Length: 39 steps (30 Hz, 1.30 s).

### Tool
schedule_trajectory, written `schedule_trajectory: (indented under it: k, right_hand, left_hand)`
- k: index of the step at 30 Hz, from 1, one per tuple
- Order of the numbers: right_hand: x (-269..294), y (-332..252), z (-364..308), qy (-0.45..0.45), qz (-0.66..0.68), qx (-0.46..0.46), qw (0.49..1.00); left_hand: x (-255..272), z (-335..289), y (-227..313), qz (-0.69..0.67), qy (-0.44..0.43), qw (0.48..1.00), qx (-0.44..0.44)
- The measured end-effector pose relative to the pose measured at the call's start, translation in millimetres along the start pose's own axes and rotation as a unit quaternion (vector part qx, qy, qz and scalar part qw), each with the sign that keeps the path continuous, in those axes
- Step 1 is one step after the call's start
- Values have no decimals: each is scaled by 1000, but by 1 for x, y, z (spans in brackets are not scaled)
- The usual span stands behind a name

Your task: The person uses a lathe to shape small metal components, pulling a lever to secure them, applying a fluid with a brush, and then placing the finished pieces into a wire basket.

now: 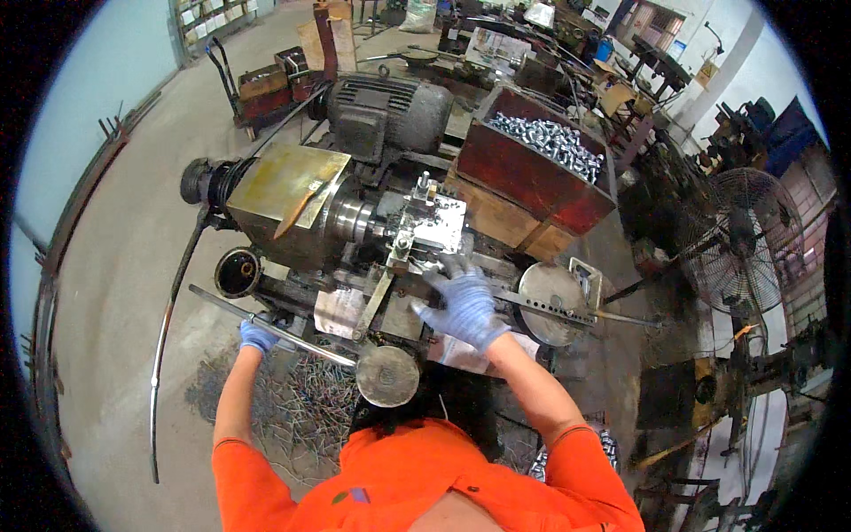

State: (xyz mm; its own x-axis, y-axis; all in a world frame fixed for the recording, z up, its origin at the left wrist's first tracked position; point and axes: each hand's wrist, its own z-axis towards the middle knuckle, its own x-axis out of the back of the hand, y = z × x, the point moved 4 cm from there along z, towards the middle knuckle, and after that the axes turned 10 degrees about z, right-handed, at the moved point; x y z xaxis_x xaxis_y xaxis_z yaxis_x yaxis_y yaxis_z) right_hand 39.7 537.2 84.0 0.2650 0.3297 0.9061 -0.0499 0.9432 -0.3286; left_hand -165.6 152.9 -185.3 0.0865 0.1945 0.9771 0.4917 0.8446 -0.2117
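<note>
My left hand [258, 334], in a blue-grey work glove, is closed around a long bare metal lever [301, 341]. The lever slants from the left down to a round metal disc [387, 376] in front of me. My right hand [468, 306], gloved alike, reaches over the front of a small lathe with thumb and fingers apart. Its fingertips are just below the tool post [405, 241]; whether they touch anything there cannot be made out. Left of the tool post is the shiny chuck [353, 220], beside the headstock with its brass-coloured cover [288, 188].
A dark red bin [532, 182] of small shiny metal parts [554, 142] stands behind the lathe, right of a large motor [387, 113]. Metal shavings [306, 403] litter the floor at lower left. A round plate [551, 301] and a caged fan [743, 239] are on the right.
</note>
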Motion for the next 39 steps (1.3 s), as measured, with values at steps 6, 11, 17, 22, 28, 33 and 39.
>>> schedule_trajectory:
  k: [6,11,17,22,28,33,39]
  right_hand:
    - [24,18,-36,61,28,-46,997]
    - [36,72,-172,150,31,-157,976]
    - [-106,134,-399,-44,101,-494,862]
    - [-92,166,-396,-21,10,-501,865]
    - [-17,183,-343,134,21,-422,896]
    - [53,150,-218,139,43,-300,943]
    - [78,35,-24,157,59,33,985]
  left_hand:
    - [-22,-5,15,31,-33,999,-4]
    - [-110,-8,-27,-292,-28,955,39]
    - [-133,-47,20,165,286,903,276]
    - [-13,-23,22,2,-182,983,5]
    - [-17,-40,23,-119,-132,975,134]
    - [12,-59,-27,-173,-186,960,116]
    - [143,-76,-124,-391,58,886,241]
